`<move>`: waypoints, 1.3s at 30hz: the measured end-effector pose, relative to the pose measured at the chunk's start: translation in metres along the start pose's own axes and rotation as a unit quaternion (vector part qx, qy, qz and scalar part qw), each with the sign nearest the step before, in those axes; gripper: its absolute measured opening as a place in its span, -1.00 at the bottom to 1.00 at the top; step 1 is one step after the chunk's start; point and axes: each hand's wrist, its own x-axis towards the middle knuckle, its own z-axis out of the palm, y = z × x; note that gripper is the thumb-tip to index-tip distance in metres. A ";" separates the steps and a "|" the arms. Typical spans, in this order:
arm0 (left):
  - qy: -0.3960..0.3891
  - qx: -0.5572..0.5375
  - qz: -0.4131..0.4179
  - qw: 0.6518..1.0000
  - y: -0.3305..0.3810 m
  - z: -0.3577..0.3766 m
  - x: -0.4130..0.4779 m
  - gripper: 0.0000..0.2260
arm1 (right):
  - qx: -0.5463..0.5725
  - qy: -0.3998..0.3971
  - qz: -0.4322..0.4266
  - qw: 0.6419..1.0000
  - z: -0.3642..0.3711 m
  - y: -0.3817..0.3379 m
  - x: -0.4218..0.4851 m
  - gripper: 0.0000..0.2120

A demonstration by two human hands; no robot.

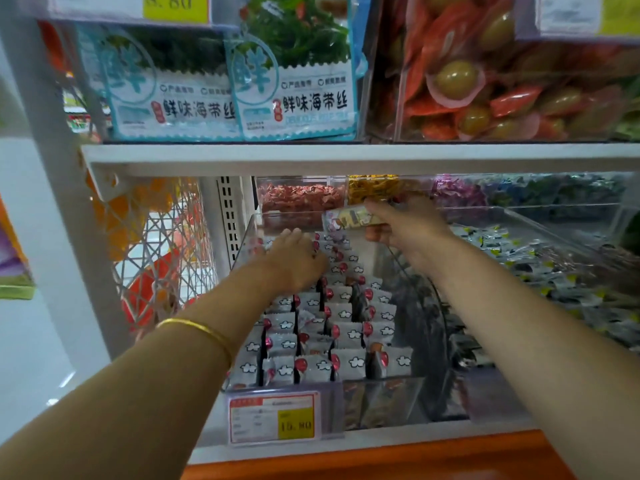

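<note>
Grey packets (346, 336) seem to fill nearly all the clear bin (244, 247) — right hand (405, 227) pinches a loose packet (349, 218) at the back, left hand (294, 258) rests on rear rows, grip impossible to tell.

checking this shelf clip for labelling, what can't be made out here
Left grip, head view: its fingertips are sunk among the grey packets, so whether they hold one is unclear.
Packet in the right grip, head view: blurred and partly covered by fingers, so its print is unreadable.
Lower tag, head view: the fine print is too small; only 15.80 reads.
Top tag, head view: cut off by the top edge.
</note>
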 end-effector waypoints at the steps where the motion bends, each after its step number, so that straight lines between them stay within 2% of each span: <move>1: -0.003 0.026 0.007 1.000 -0.003 0.004 0.007 -0.42 | -0.018 0.003 0.004 1.000 0.002 0.002 0.006 -0.86; 5: -0.027 0.062 0.009 0.998 -0.010 0.013 0.025 -0.34 | -0.136 -0.006 -0.007 0.991 0.010 0.008 0.027 -0.78; 9: -0.037 0.097 -0.005 0.995 -0.010 0.014 0.022 -0.32 | -0.226 -0.010 -0.087 0.970 0.029 0.007 0.046 -0.76; 13: -0.047 0.138 -0.012 0.989 -0.011 0.014 0.015 -0.30 | -0.372 -0.031 -0.170 0.912 0.050 0.013 0.063 -0.73; 21: -0.052 0.122 -0.040 0.990 -0.007 0.006 0.000 -0.34 | -0.521 -0.110 -0.211 0.820 0.079 0.045 0.074 -0.82; 25: -0.074 0.116 -0.037 0.990 -0.006 0.004 -0.016 -0.36 | -0.598 -0.171 -0.216 0.753 0.078 0.055 0.075 -0.79; 26: -0.082 0.120 -0.035 0.989 -0.005 0.004 -0.019 -0.36 | -0.598 -0.161 -0.214 0.755 0.078 0.055 0.076 -0.79; 28: -0.091 0.128 -0.037 0.987 -0.005 0.005 -0.024 -0.37 | -0.563 -0.127 -0.197 0.793 0.076 0.050 0.074 -0.83; 30: -0.087 0.119 -0.038 0.988 -0.003 0.004 -0.026 -0.39 | -0.516 -0.126 -0.183 0.827 0.071 0.040 0.068 -0.86; 35: -0.002 0.065 -0.015 0.998 0.004 0.002 -0.050 -0.48 | -0.438 -0.180 -0.212 0.855 0.045 0.014 0.014 -0.81; 39: 0.011 0.039 0.013 0.999 0.015 0.006 -0.088 -0.54 | -0.362 -0.156 -0.222 0.892 0.016 0.007 -0.051 -0.80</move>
